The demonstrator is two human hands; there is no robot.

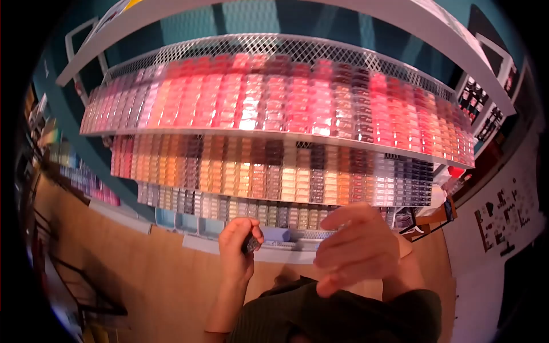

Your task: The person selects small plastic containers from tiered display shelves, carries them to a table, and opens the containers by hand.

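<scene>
Dark item (250,245): small, black to dark grey, speckled with light glints; mostly hidden by fingers. Only a short stub shows, so full shape and any label: can't tell.
Item location: in the left hand, 7 o'clock of frame centre, in front of the rack's lower part.
Left hand (233,237): fingers curled in, clamped on the dark item; knuckles toward 12.
Right hand (361,247): 3 o'clock of the item, well apart from it. Fingers and thumb apart, loosely curled, motion-blurred. Can't tell if anything small sits between the fingers.
Top tier packs (274,97): 12 o'clock. Glossy, clear-fronted columns; lilac at the 10 end, pinks and reds through the middle, orange toward 2.
Middle tier packs (229,171): just below. Tan, orange, brown, cream; navy at the 3 end.
Bottom tier packs (240,207): 6 o'clock. Greys, muted greens; partly behind the hands.
Mesh back (286,41): pale lattice behind the top tier.
Blue-violet item (277,234): 2 o'clock of the dark item, near.
Pale blue bins (186,222): 10 o'clock of the left hand.
Dark clothing (331,314): 5 o'clock, below the hands.
Floor (160,280): wood-toned, 8 o'clock.
</scene>
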